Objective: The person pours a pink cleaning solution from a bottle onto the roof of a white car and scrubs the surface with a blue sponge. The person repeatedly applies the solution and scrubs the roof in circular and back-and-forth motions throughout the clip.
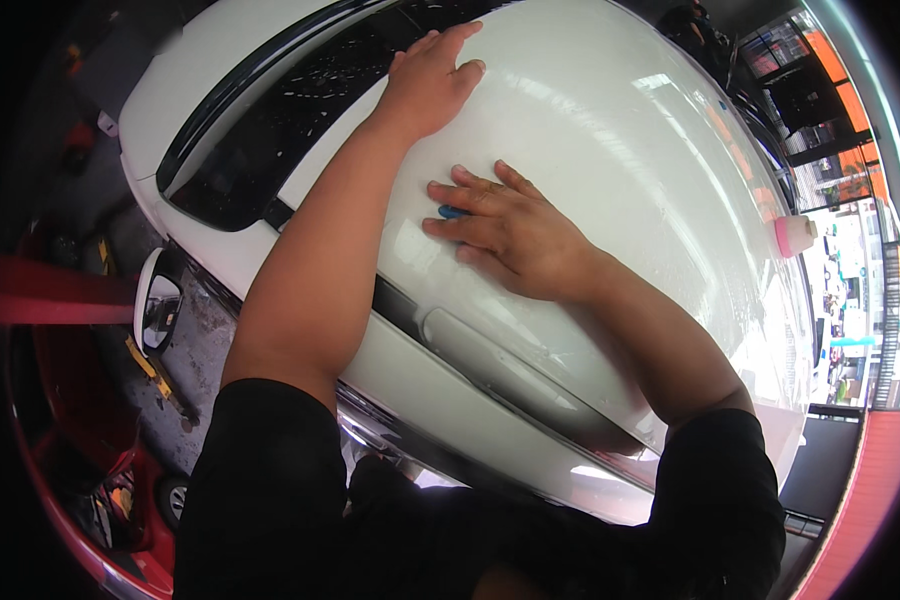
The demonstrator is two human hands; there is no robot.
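Note:
The white car roof (570,110) stretches out in front of me, glossy and looking wet in places. My left hand (433,85) rests at its front edge beside the windshield (290,120), fingers stretched out and nothing visible in them. Nearer to me, my right hand (515,230) lies flat on the roof with its fingers spread. A small blue piece (452,212) shows between those fingers, pressed against the paint; most of it is hidden, so I cannot make out its exact kind.
A pink bottle (795,236) stands at the roof's far right. Along the near side runs a roof rail (510,375). The side mirror (157,305) juts out at left, by a red post (65,292) and a yellow-and-black bar (155,375). A red car (90,480) is at lower left.

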